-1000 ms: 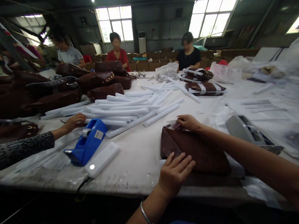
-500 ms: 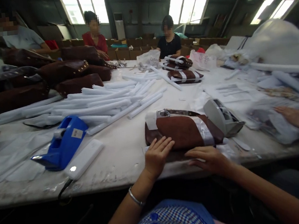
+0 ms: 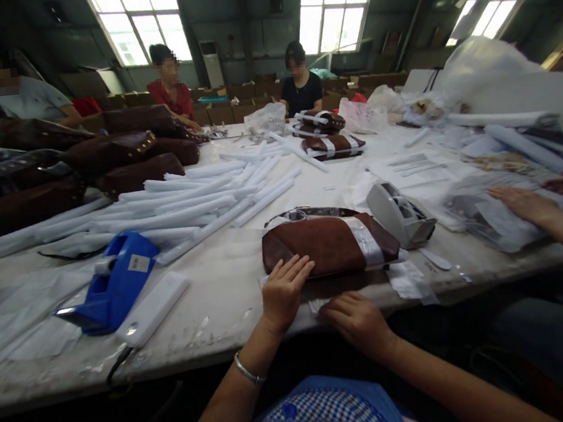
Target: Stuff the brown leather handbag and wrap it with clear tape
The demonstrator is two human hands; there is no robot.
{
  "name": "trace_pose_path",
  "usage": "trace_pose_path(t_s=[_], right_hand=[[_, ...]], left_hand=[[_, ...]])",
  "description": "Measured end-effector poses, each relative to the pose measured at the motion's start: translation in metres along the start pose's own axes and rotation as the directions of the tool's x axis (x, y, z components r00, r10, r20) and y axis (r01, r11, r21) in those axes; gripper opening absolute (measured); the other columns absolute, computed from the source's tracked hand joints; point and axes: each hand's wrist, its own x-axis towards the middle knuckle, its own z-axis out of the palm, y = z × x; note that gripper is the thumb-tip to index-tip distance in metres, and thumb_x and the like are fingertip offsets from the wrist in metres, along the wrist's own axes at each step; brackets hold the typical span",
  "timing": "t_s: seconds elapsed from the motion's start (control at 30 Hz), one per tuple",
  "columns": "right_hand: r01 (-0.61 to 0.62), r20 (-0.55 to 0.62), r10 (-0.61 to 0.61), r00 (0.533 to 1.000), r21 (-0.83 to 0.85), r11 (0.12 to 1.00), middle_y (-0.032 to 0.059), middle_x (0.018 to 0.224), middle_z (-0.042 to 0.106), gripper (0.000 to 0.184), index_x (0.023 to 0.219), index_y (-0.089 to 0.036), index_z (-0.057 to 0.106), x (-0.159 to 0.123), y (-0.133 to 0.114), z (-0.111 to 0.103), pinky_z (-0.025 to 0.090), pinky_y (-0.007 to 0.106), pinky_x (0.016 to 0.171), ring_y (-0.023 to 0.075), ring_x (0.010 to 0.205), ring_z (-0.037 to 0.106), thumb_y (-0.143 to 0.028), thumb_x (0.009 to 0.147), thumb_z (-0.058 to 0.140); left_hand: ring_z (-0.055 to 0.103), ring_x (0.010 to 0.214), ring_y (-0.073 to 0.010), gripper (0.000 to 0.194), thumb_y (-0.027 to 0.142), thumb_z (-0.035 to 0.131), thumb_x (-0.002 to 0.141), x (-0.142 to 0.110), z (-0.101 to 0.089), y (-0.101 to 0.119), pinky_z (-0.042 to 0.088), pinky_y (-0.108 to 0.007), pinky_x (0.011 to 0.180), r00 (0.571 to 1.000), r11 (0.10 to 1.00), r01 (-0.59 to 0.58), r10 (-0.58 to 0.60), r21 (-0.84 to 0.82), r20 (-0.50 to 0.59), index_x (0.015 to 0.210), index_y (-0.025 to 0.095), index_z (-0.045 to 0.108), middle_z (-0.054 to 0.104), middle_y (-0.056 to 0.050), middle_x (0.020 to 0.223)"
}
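A brown leather bag (image 3: 322,243) with a white paper band around it lies on the white table (image 3: 229,290) in front of me. My left hand (image 3: 282,291) rests flat on the bag's near left corner, fingers spread. My right hand (image 3: 358,320) lies at the table's front edge just below the bag, fingers loosely bent over a white paper sheet (image 3: 409,278) under the bag; I cannot see anything held in it.
A blue tape dispenser (image 3: 110,282) and a white flat box (image 3: 153,308) sit at left, a grey tape dispenser (image 3: 400,215) right of the bag. White paper rolls (image 3: 185,204) and brown bags (image 3: 120,161) fill the back left. A co-worker's hands (image 3: 527,202) work at right; three people sit far across.
The view has swung right. My right hand came back from the bag's far end to the table's front edge. The bag now shows a white band.
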Motion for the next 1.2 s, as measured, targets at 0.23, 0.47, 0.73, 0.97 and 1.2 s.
trace_pose_path(t_s=[0.23,0.47,0.73,0.97,1.2], right_hand=[[0.24,0.102,-0.276,0.956,0.271,0.932,0.0018,0.074,0.071,0.025,0.087,-0.022,0.07,-0.009,-0.034,-0.002,0.046,0.028,0.056,0.0159,0.064,0.063,-0.021,0.1,0.049],[-0.163,0.072,0.147,0.987,0.345,0.924,0.0057,0.094,0.076,0.027,0.1,-0.024,0.073,0.088,0.038,-0.044,0.053,0.03,0.081,0.0198,0.085,0.07,-0.038,0.1,0.05],[-0.499,0.322,0.476,0.818,-0.015,0.867,0.0128,0.1,0.075,0.044,0.077,-0.019,0.077,0.209,0.147,0.011,0.046,0.038,0.101,0.0319,0.118,0.062,-0.058,0.088,0.059],[-0.545,0.248,0.529,0.812,-0.004,0.838,0.0102,0.113,0.073,0.024,0.073,-0.022,0.075,0.245,0.157,0.03,0.05,0.037,0.094,0.0307,0.112,0.066,-0.045,0.077,0.069],[-0.444,0.095,0.436,0.895,0.298,0.845,0.0087,0.087,0.076,0.029,0.086,-0.034,0.07,0.213,0.133,0.017,0.052,0.044,0.07,0.0323,0.08,0.071,-0.062,0.08,0.062]], left_hand=[[0.061,0.125,-0.0178,0.043,0.008,0.047,0.096,-0.008,0.005,0.006,0.048,-0.041,0.109,1.0,0.999,-0.002,0.003,0.033,-0.028,0.132,0.026,0.061,0.066,-0.002,0.133],[0.062,0.123,-0.0179,0.035,0.016,0.046,0.099,-0.015,0.01,0.008,0.048,-0.04,0.109,0.995,0.999,-0.023,0.026,0.037,-0.096,0.129,0.024,0.062,0.067,0.0,0.13],[0.06,0.125,-0.0155,0.035,0.018,0.044,0.101,-0.021,0.019,0.008,0.044,-0.039,0.113,0.988,0.998,-0.005,0.014,0.058,-0.153,0.128,0.027,0.064,0.067,0.002,0.13],[0.059,0.127,-0.0141,0.033,0.022,0.046,0.101,-0.025,0.033,0.008,0.043,-0.039,0.114,0.986,0.996,-0.009,0.024,0.094,-0.166,0.126,0.03,0.065,0.066,0.003,0.132],[0.032,0.147,-0.012,0.039,0.038,0.035,0.102,-0.031,0.009,0.014,0.045,-0.035,0.114,0.994,0.921,-0.091,0.062,0.378,0.089,0.135,0.045,0.056,0.041,0.018,0.151]])
